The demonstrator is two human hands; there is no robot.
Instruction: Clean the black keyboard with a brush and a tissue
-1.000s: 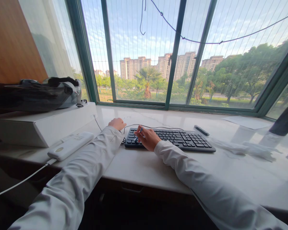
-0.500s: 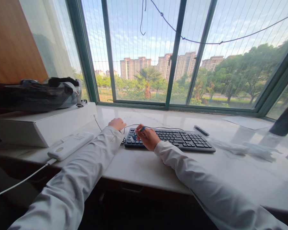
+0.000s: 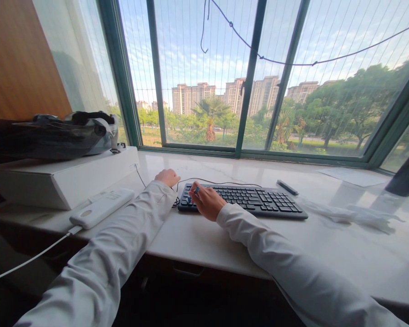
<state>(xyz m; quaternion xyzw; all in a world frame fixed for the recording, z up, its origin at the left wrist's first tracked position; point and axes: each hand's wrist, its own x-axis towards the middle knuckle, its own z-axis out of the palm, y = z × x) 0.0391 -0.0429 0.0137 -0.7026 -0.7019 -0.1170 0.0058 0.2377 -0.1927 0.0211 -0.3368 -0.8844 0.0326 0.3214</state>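
Note:
A black keyboard [image 3: 248, 197] lies flat on the white marble-patterned desk [image 3: 194, 240]. Over its left end, my right hand [image 3: 207, 200] pinches a small blue tool [image 3: 190, 199] that looks like a brush, its lower end down at the keys. Whether it touches them I cannot tell. Just beyond the keyboard's left corner, my left hand [image 3: 167, 177] rests closed, low over the desk; its curled fingers face away, so anything inside them is hidden. A thin black cable [image 3: 221, 182] runs behind the keyboard, and some of it bunches beside my left wrist.
On the left stand a white box [image 3: 88, 177] with a dark bag [image 3: 54, 136] on top and a white power strip [image 3: 102, 209]. Right of the keyboard lie a dark pen-like stick [image 3: 287, 187], crumpled clear plastic [image 3: 354, 215], paper [image 3: 352, 176] and a black bottle [image 3: 405, 175].
My right hand has shifted slightly left and towards me, and the blue tool's angle in its fingers has changed. My left hand stays in place.

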